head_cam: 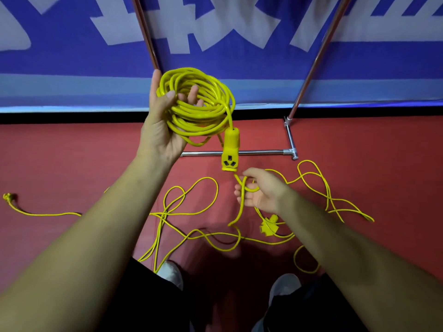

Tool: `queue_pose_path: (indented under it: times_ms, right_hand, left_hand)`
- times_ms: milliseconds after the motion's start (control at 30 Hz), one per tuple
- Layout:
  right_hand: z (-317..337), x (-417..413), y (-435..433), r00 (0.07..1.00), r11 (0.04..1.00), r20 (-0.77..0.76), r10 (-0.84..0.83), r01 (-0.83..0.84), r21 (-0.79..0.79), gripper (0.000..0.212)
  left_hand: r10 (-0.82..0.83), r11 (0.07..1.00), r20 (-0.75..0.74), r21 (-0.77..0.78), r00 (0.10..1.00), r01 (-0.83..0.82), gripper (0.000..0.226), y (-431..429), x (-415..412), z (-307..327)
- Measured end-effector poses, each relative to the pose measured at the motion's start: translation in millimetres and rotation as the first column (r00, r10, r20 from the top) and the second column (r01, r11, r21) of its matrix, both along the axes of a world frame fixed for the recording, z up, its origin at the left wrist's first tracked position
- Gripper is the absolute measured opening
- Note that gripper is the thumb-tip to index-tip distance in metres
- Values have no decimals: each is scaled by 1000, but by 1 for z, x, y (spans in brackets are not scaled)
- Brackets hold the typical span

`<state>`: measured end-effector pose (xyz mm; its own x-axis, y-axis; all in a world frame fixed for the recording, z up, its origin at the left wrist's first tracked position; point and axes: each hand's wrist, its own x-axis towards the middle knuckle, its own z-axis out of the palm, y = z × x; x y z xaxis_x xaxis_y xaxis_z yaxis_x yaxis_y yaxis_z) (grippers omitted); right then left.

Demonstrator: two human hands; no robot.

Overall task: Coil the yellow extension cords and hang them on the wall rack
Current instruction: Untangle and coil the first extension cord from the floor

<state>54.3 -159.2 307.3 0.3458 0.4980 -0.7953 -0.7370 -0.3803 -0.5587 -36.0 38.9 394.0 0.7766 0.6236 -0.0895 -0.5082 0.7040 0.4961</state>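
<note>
Far left, a yellow plug lies on the red floor, its cable trailing off to the right. Moving in, the left hand is up high, palm facing the camera, thumb and fingers curled round a fat coil of yellow extension cord. The loops are gathered in the palm, with the ring standing up above the fingertips and bulging out to their right. From the coil's right edge the socket head hangs free, long axis straight up and down, its outlet face pointing down and toward the camera, just right of the left palm.

Directly under that socket is the right hand, palm up, fingers loosely curled around a loose strand. The strand loops over the fingers, then drops from the fingertips to the tangle on the floor.

Below the right wrist a star-shaped socket block lies flat among the slack. Further right, more yellow loops sprawl away. Behind them is the chrome rack, its foot bar running left to right beyond both hands and its poles rising in front of a blue banner.
</note>
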Motion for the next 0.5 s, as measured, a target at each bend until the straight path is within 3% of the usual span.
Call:
queue_pose_path:
  times_ms: [67, 267, 367, 500]
  right_hand:
    - [-3, -8, 1, 999, 1000, -52, 15, -16, -5, 17]
    - [-7, -37, -1, 957, 950, -22, 288, -288, -120, 15]
    - [-2, -45, 1, 950, 946, 8, 313, -311, -93, 16]
    - [18, -46, 3, 959, 963, 89, 268, -265, -48, 18]
  left_hand:
    - [38, 999, -15, 40, 999, -37, 38, 0, 1, 3]
    - [142, 989, -53, 53, 988, -140, 31, 4, 2, 0]
    - [193, 957, -151, 245, 970, -152, 26, 6, 0, -3]
    - [277, 847, -278, 523, 920, -96, 25, 13, -5, -14]
